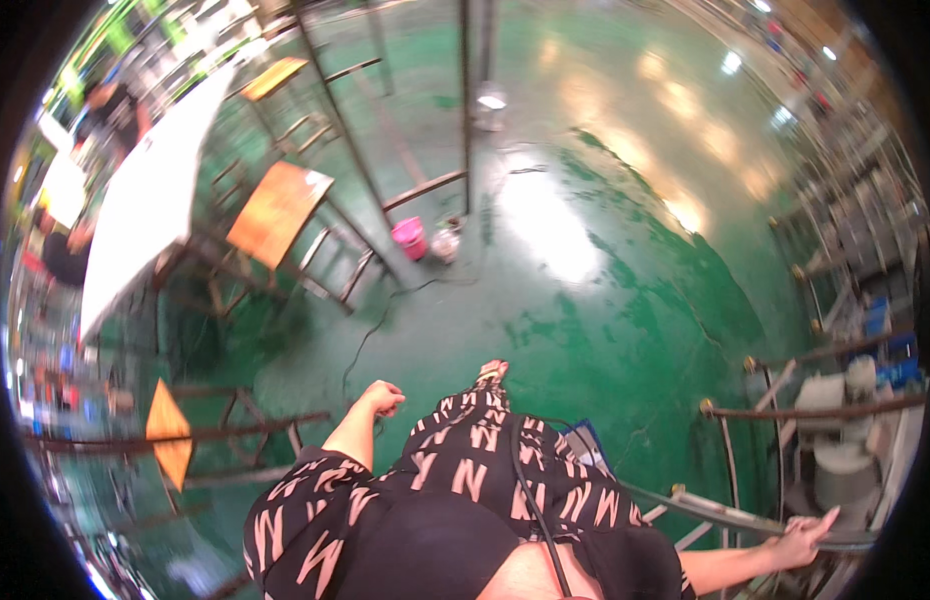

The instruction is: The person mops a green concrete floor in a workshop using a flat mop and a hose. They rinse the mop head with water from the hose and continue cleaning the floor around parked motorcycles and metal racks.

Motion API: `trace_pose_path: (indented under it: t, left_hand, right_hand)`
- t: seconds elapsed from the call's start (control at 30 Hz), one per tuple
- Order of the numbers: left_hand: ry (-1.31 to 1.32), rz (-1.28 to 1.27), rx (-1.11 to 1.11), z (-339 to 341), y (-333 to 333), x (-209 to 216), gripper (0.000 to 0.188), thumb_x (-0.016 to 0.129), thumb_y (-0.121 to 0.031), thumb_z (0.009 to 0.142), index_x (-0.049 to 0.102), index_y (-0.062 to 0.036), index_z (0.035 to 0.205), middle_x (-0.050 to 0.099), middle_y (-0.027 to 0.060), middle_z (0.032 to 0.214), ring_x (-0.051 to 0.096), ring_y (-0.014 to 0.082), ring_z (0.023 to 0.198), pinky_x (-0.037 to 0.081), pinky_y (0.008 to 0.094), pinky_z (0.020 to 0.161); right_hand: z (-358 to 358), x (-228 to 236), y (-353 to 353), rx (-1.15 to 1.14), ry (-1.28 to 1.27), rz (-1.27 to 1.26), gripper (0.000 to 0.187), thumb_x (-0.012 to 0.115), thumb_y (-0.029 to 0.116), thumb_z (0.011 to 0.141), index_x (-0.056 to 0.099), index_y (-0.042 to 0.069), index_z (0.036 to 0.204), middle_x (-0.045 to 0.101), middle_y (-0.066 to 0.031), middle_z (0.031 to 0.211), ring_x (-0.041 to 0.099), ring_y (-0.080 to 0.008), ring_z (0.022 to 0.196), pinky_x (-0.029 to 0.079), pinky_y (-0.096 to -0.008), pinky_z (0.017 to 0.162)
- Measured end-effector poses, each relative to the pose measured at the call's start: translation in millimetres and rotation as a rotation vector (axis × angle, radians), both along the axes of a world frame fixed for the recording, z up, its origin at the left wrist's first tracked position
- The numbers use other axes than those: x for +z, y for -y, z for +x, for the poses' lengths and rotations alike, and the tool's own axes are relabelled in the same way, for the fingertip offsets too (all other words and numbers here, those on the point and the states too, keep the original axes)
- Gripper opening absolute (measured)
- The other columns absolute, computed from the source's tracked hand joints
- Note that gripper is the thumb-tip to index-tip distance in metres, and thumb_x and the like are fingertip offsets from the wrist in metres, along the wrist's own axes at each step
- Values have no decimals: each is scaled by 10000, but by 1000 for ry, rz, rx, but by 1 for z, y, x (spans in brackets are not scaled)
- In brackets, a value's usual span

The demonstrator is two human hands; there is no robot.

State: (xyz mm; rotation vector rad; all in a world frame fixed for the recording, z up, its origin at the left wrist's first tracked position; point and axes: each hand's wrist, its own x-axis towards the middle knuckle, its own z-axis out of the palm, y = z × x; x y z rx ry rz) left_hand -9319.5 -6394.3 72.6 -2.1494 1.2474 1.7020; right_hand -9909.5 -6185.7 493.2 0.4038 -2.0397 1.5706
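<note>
My left hand [386, 398] hangs in front of me over the green floor [425, 335], its fingers curled in, and nothing shows in them. Out to the far right is my right hand [803, 541], with the index finger stretched out and the others partly bent. It is beside a grey rail [725, 515] of a metal rack; whether it touches the rail I cannot tell. On the rack behind that hand stand pale round containers [845, 470]. One sandalled foot [493, 371] shows below my black patterned clothing.
Wood-topped stools [275, 215] and a long white table [150, 200] stand at the left, with people [115, 110] beyond it. A metal frame [468, 110] rises ahead near a pink bucket [409, 238]. A thin cable [370, 335] crosses the floor. Metal racks [855, 230] line the right.
</note>
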Motion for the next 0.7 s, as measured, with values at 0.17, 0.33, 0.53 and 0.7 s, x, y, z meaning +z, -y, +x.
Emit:
trace_pose_path:
  t: [0.17,0.33,0.53,0.7]
  left_hand:
    - [-55,-276,-153,-101,217,17,329,656,-183,788,611,-32,1077,654,97,710,623,138,555,503,288,480]
    - [-232,-463,-178,-251,420,29,331,647,-166,787,604,-12,1077,655,104,739,629,143,604,512,292,517]
    - [-380,-593,-168,-377,531,13,335,628,-161,788,599,5,1078,640,86,693,601,146,561,498,297,531]
    - [-38,-128,-350,-359,538,-26,221,608,-244,811,655,-32,856,624,89,596,573,149,471,473,317,457]
  right_hand:
    - [-48,21,72,-83,-75,-295,228,494,129,901,642,-17,994,303,8,539,283,-84,428,272,-244,430]
    - [-115,-10,161,-34,-139,-363,223,525,144,890,636,-50,901,315,7,510,281,-84,412,290,-235,437]
    - [-221,-11,343,-213,42,-408,455,637,255,833,435,50,481,322,-1,452,327,-92,387,260,-252,397]
    - [-327,7,500,-192,102,-394,445,616,293,847,430,64,515,293,13,455,291,-72,375,224,-241,366]
